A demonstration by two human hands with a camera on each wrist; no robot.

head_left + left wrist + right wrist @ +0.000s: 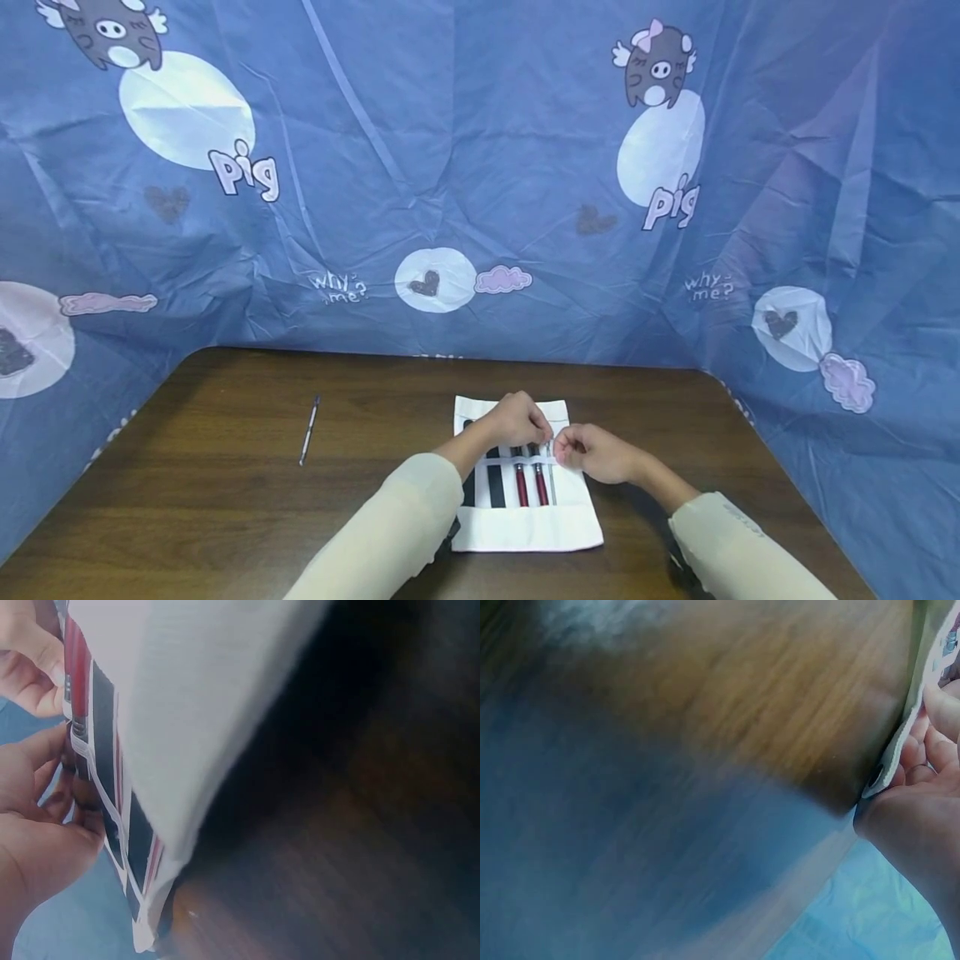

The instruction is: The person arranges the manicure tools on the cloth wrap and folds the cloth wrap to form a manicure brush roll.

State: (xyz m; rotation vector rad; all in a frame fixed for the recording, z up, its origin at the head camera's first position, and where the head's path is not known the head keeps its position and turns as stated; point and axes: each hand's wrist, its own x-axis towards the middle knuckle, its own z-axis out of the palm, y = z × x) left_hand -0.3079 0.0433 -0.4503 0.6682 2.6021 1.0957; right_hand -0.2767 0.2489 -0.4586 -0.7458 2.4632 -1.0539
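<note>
A white fabric tool roll [525, 529] lies unfolded on the table, with several slim tools side by side under a white elastic band [506, 460]. Two of them have red handles [541, 487]; others are dark and flat, like the black tool [496, 483]. My left hand [517, 419] reaches over the roll, pinching the top of a slim metal tool [553, 487] at the right end of the row. Beside it, the fingers of my right hand [600, 454] pinch the band near the roll's right edge. Fingers partly hide both contact points.
A slim pen-like stick [309, 432] lies on the brown wooden table [225, 492], left of the roll. Behind the table hangs a blue printed cloth [480, 183]. A dark object [450, 533] shows partly beneath the left sleeve.
</note>
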